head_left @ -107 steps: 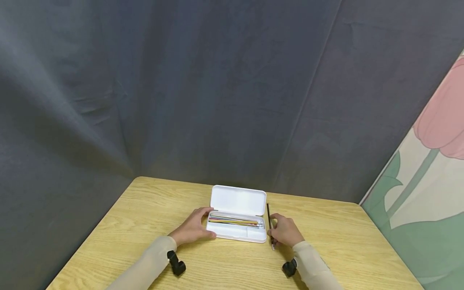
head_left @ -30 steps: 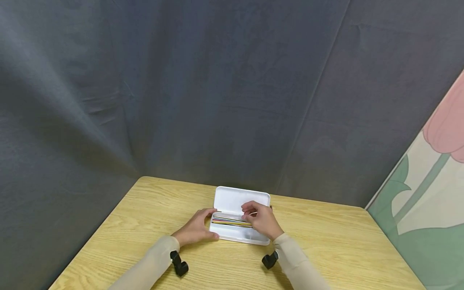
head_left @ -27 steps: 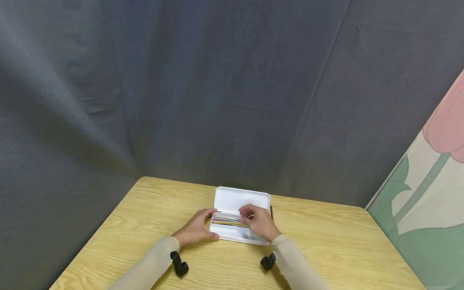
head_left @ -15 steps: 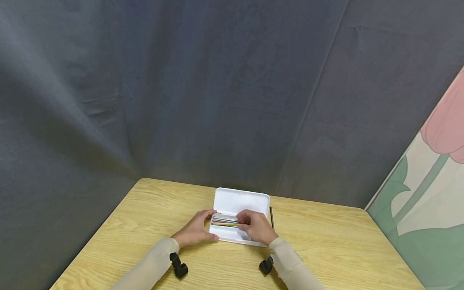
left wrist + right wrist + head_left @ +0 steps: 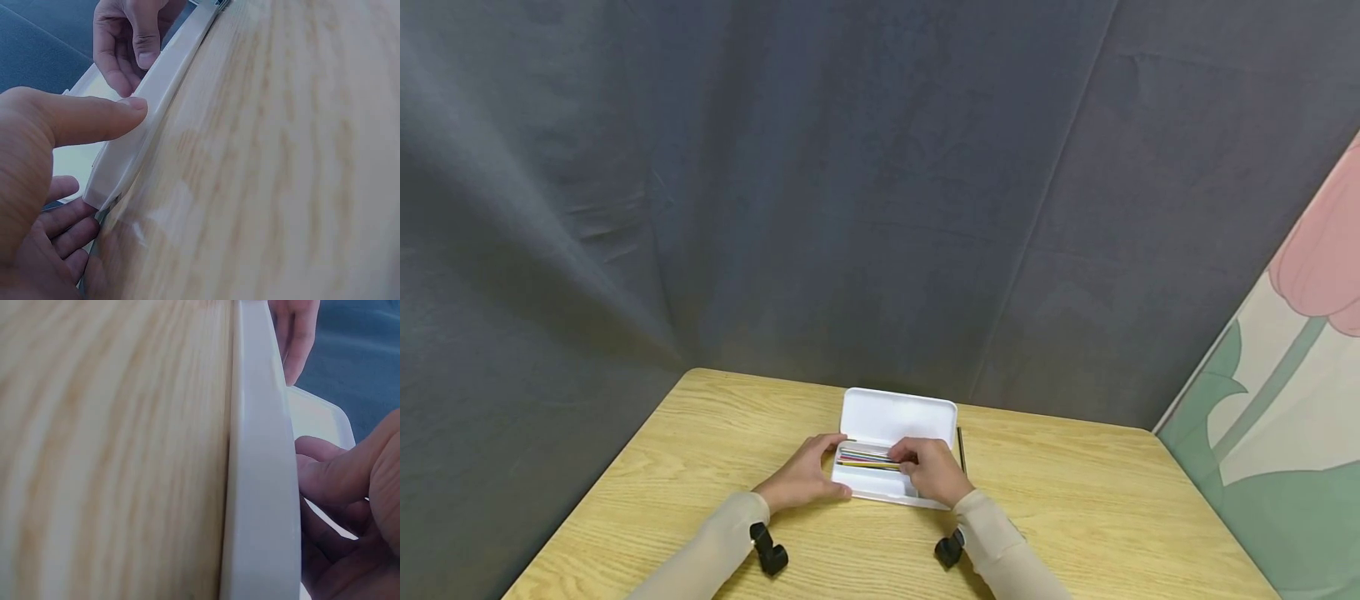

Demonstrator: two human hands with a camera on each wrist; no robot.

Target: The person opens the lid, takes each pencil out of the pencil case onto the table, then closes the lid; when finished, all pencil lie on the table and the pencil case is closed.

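Observation:
An open white pencil case (image 5: 898, 414) lies on the wooden table (image 5: 1075, 500), lid tipped back. Coloured pencils (image 5: 865, 457) lie in its tray. My left hand (image 5: 797, 482) grips the case's left end; in the left wrist view its thumb (image 5: 94, 119) presses the front wall (image 5: 156, 100) and the fingers wrap beneath the corner. My right hand (image 5: 931, 472) covers the tray's right half, thumb and fingers (image 5: 337, 481) curled down inside behind the wall (image 5: 259, 487), pinching at the pencils. A single black pencil (image 5: 961, 446) lies on the table just right of the case.
A dark grey curtain (image 5: 850, 208) hangs close behind the table's far edge. A panel painted with a pink tulip (image 5: 1277, 400) stands at the right. Bare wood stretches left and right of the case.
My right hand left the black pencil on the table, came back over the case, then sank leftward into the tray onto the coloured pencils. My left hand kept its hold.

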